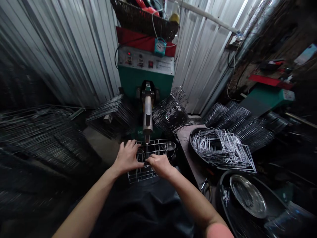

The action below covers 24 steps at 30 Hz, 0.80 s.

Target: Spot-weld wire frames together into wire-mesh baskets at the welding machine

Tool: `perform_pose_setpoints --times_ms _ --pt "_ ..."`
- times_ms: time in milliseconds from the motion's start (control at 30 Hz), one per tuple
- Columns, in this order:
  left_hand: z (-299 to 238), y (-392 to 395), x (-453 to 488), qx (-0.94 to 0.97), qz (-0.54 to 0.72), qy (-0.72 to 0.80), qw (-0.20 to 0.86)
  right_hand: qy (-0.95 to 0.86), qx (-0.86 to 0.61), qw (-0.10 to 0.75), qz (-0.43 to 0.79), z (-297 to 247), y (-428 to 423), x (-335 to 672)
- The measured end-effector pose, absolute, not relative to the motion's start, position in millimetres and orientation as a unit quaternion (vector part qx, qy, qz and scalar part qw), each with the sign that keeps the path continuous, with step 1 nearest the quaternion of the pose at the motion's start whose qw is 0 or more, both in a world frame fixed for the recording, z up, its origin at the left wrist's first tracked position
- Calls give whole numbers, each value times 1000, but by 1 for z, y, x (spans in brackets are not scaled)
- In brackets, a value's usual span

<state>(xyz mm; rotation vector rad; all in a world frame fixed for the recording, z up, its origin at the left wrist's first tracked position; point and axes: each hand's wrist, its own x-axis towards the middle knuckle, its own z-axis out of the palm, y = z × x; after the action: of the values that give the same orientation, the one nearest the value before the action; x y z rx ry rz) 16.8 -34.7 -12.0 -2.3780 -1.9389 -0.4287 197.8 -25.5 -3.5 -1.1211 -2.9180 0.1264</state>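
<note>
A wire rack (138, 177) of crossed metal rods lies in front of me, under the tip of a green welding machine's metal arm (148, 114). My left hand (126, 156) holds the rack's left side, thumb and fingers spread wide around its wires. Over the middle of the rack, my right hand (159, 164) is closed in a pinch, its fingertips close to my left thumb. What lies between those fingertips is too small and dark to make out. Beside the rack's right end sits a small round metal dish (170, 146).
Stacked wire frames flank the machine on the left (106, 114) and the right (170, 114). At right, a black basin (194, 153) holds bent wire frames. A lower black tub (220, 198) contains a round metal plate (247, 195). Pliers-like handles (204, 185) lie near it.
</note>
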Motion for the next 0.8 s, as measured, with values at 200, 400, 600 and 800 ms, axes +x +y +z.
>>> perform_pose_setpoints --times_ms 200,400,600,800 --pt "-7 -23 14 -766 -128 -631 3 -928 -372 20 23 -5 -17 194" --pt "-4 -14 14 -763 -137 -631 22 -915 -401 43 13 -13 -14 192" --pt "-2 7 9 -746 -125 -654 -13 -889 -449 83 30 -12 3 190" --pt "-9 22 3 -758 -140 -637 2 -854 -509 101 28 -21 14 207"
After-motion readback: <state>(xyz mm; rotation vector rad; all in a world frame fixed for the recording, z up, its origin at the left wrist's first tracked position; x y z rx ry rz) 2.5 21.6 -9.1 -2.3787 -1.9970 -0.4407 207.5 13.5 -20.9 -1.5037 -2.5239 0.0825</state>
